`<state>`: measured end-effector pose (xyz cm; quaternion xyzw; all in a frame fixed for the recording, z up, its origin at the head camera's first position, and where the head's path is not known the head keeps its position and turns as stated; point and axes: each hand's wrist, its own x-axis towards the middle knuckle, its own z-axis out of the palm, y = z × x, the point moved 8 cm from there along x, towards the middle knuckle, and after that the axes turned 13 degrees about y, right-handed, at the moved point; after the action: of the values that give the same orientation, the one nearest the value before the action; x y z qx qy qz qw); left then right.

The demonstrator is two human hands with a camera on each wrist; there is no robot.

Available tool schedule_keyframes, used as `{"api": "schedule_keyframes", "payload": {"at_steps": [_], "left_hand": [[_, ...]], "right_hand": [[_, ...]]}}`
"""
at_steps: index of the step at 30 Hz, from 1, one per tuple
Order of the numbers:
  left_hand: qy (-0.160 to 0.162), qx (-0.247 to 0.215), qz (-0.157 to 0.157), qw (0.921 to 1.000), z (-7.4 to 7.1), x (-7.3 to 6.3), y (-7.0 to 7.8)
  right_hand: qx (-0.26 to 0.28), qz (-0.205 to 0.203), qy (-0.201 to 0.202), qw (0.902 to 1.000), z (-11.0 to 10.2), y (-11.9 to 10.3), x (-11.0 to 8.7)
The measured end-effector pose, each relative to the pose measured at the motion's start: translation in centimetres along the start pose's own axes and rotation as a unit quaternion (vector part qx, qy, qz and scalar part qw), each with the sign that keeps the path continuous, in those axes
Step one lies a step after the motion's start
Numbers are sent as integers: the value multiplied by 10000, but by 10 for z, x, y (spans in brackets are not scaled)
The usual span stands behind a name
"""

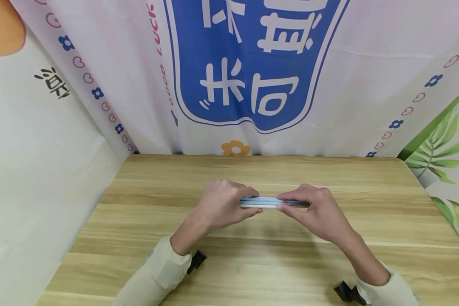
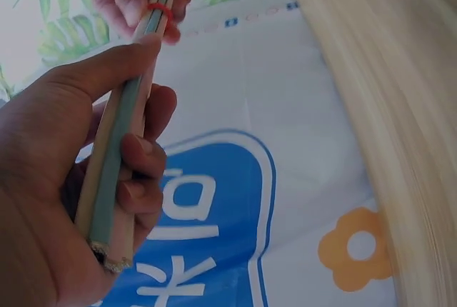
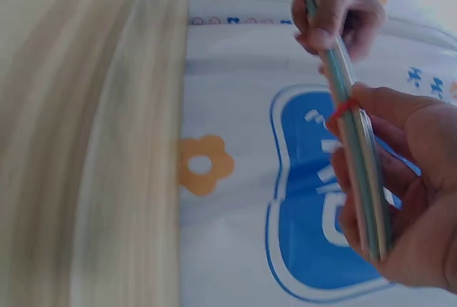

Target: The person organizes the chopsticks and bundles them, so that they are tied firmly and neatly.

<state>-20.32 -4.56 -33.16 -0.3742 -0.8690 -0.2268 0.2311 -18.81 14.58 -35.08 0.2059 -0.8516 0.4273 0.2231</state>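
Both hands hold one bundle of long thin sticks [image 1: 268,202] level above the table, in light blue, cream and pale pink. The left hand [image 1: 222,205] grips its left end, thumb on one side and fingers curled round the other. Toward the right end, the right hand [image 1: 321,211] holds it between thumb and fingers. A red band [image 2: 161,10] circles the bundle near the right fingertips; the same band [image 3: 345,108] shows in the right wrist view. In the left wrist view the near ends of the sticks look rough. Fingers hide part of their length.
A wood-grain table [image 1: 260,272] lies beneath the hands. Behind it hangs a white printed cloth [image 1: 367,85] with a large blue sign, meeting the table's back edge. A black mount [image 1: 197,260] is at the left sleeve, and another mount [image 1: 344,291] at the right.
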Motion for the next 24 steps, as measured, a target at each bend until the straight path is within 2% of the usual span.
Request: {"api": "schedule_keyframes", "payload": {"at_steps": [3, 8, 11, 15, 24], "left_hand": [[-12, -48, 9, 10000, 1, 0, 2], [20, -85, -120, 9999, -2, 1, -1], [37, -91, -159, 9998, -2, 1, -3], [68, -92, -112, 9999, -2, 1, -3], [91, -56, -19, 9999, 0, 0, 0]], "right_hand": [[-167, -69, -72, 9998, 3, -3, 0], [-448, 160, -289, 9985, -5, -2, 2], [-419, 236, -343, 9983, -8, 0, 2], [-278, 31, -279, 9992, -6, -1, 2], [-353, -340, 70, 9988, -4, -6, 0]]}}
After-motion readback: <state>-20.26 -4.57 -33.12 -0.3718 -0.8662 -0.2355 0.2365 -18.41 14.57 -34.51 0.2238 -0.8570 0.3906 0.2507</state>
